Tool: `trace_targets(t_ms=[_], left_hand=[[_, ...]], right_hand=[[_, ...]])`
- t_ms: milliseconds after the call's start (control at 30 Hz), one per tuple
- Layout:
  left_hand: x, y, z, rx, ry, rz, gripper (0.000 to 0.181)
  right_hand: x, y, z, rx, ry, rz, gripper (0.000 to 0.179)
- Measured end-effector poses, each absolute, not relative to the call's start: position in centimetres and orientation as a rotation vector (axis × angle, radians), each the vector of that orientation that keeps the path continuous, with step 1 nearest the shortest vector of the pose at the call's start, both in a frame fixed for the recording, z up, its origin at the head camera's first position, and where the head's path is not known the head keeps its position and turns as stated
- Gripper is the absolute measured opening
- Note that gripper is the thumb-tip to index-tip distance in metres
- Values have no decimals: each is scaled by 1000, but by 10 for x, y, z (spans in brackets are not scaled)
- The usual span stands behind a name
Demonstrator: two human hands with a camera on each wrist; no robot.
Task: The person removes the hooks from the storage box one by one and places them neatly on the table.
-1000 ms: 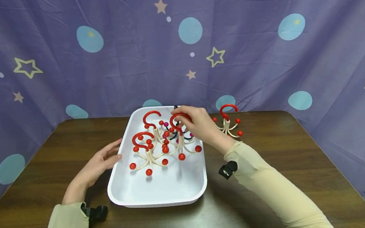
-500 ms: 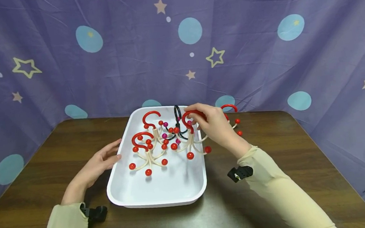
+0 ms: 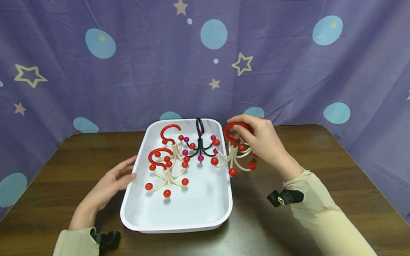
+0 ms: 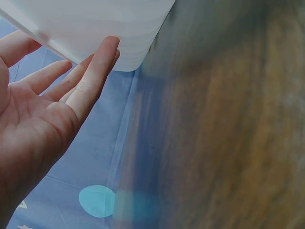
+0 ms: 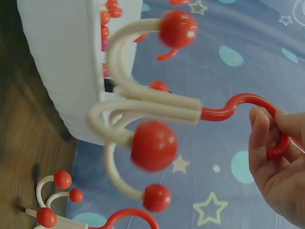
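Note:
My right hand [image 3: 264,141] pinches the red hook of a multi-arm hanger [image 5: 162,107], whose cream arms end in red balls. The hanger hangs upright, over and just beyond the right rim of a white tray [image 3: 176,218]. At the tray's left side is my left hand [image 3: 104,189]. Its fingers [image 4: 86,90] are extended against the outer wall. Two similar hangers stand inside the tray, a front one [image 3: 167,176] and a rear one [image 3: 174,147]. A black hanger [image 3: 200,144] with magenta balls stands at the tray's back right.
Another cream hanger [image 5: 57,219] with a red hook stands on the wooden table [image 3: 322,174], right of the tray; in the head view my right hand mostly hides it. Behind the table hangs a purple curtain [image 3: 155,67] with stars and blue ovals.
My right hand has carried the red-hooked hanger rightward from above the tray to past its right rim, uncovering the black hanger. My left hand stays at the tray's left side.

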State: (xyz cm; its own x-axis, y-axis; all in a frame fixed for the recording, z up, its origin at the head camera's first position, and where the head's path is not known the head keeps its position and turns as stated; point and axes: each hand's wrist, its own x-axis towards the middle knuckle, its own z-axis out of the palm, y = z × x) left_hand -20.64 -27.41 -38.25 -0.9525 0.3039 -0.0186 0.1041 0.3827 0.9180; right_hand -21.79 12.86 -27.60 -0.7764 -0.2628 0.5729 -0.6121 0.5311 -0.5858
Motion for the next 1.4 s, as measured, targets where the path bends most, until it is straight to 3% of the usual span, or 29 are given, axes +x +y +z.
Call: trace_targets(t_ms=[1400], left_hand=[[-206,-273,-382,367,2451,1614,63]], right_hand=[[-213,199,-318,453,-2369,1158,18]])
